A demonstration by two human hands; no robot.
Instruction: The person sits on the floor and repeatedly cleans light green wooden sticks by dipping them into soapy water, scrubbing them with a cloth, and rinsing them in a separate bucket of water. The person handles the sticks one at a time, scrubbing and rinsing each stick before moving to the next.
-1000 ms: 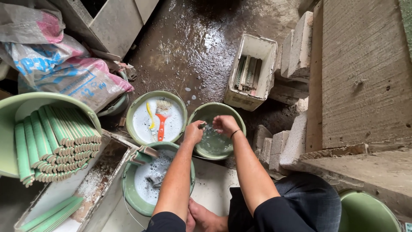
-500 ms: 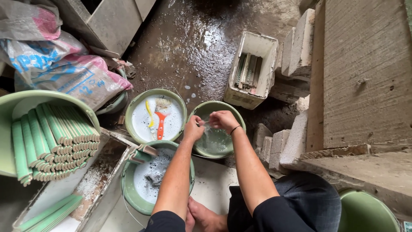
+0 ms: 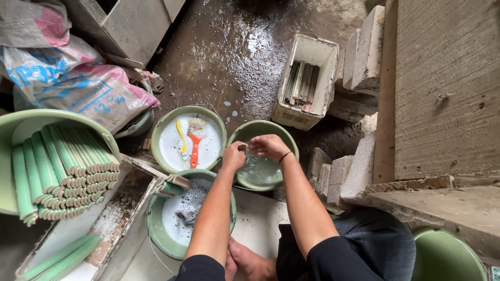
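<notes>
Wet concrete floor [image 3: 208,47] spreads beyond both hands, with a big tub of stacked green sticks [image 3: 62,171] far to their left. Under the hands sits a green basin of cloudy water [image 3: 263,169]; another just left holds brushes [image 3: 194,140]. Left hand [image 3: 234,155] and right hand [image 3: 268,147] pinch something small, perhaps one piece, over the water, so many sticks seemingly remain.
</notes>
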